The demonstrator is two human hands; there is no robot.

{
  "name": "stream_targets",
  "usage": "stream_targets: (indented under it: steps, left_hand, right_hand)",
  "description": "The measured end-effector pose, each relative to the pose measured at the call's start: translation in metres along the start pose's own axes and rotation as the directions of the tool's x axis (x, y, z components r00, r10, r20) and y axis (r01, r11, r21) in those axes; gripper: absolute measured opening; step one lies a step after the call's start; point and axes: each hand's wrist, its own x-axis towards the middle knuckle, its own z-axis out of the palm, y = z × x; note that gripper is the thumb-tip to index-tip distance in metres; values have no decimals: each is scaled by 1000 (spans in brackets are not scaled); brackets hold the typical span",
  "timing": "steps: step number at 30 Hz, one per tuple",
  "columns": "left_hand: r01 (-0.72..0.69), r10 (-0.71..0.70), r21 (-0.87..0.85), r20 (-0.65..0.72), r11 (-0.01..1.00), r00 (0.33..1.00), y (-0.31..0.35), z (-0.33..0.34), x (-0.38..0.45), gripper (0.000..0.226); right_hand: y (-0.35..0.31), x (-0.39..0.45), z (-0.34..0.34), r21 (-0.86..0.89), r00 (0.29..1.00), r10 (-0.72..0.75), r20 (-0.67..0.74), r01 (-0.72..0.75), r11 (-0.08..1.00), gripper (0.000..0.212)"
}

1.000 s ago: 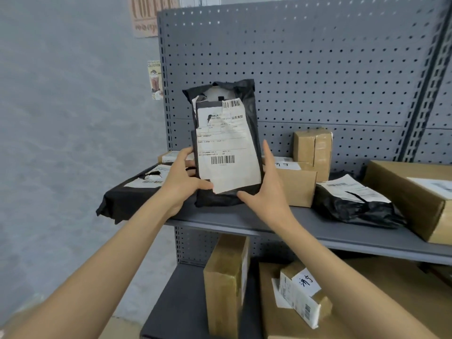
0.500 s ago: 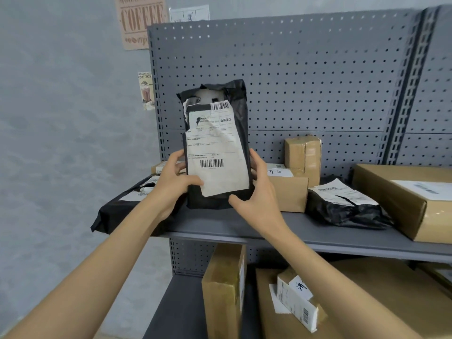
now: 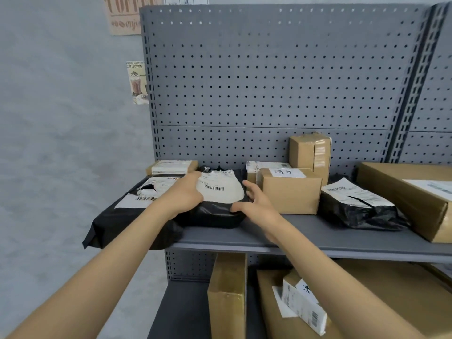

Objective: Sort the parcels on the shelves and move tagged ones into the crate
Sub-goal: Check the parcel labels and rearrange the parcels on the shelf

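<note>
Two hands, left hand point(image 3: 186, 194) and right hand point(image 3: 254, 204), fingers spread on black parcel point(image 3: 215, 211), cardboard box point(image 3: 291, 194) just beside

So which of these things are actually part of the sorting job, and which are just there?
Part of the job:
- black parcel under the left hand and right hand
- flat black parcel beside it
- labelled brown box
- crumpled black bag
- shelf

Just there:
- coffee poster
- drink flyer
</note>
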Motion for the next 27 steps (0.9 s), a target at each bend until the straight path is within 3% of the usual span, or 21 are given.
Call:
stream_targets:
  steps: [4,7,9,11,12,14,15,16,18,20,23,25,27]
  left_hand:
    - [17,-20,140,21,990,1000,-4,7,12,63]
    - [5,11,188,-82,982,997,1,15,17,67]
    - [-25,53,187,-142,982,988,10,20,23,67]
    - [-66,83,133,-127,989,988,23,26,29,62]
    - [-81,88,76,-99,994,991,31,30,31,59]
    - [-105,102,-62,-40,993,994,45,40,35,55]
    - [-107,107,-118,-10,987,994,51,46,38,55]
    - [-101,106,-160,25,982,994,56,53,40,56]
    - [-81,100,-199,86,977,991,64,67,45,58]
    - [-74,100,-223,109,972,989,69,78,51,59]
    - [-8,39,-259,115,966,993,78,89,57,60]
    - [43,-5,-288,133,957,991,82,93,60,45]
    - [93,-39,-328,166,940,985,86,96,60,31]
  right_hand:
    - [0,8,2,-66,1000,-23,-21,22,998,79]
    - [-1,9,3,-215,995,-101,-22,94,972,72]
    - [-5,10,-3,-233,973,-205,-110,175,957,62]
    - [-13,9,-17,-224,893,-352,-281,295,929,41]
    - [-16,9,-27,-296,821,-429,-377,332,895,33]
    - [-21,12,-51,-574,656,-562,-505,232,786,35]
    - [-21,14,-64,-675,614,-588,-526,120,728,42]
    - [-20,16,-77,-715,635,-553,-539,2,699,49]
    - [-19,20,-100,-696,761,-347,-548,-184,694,62]
    - [-15,23,-120,-671,838,-162,-521,-284,685,68]
    - [-10,27,-138,-603,901,-35,-433,-261,754,70]
    - [-9,26,-143,-481,930,20,-368,-208,852,66]
    - [-9,22,-145,-371,948,28,-317,-151,916,48]
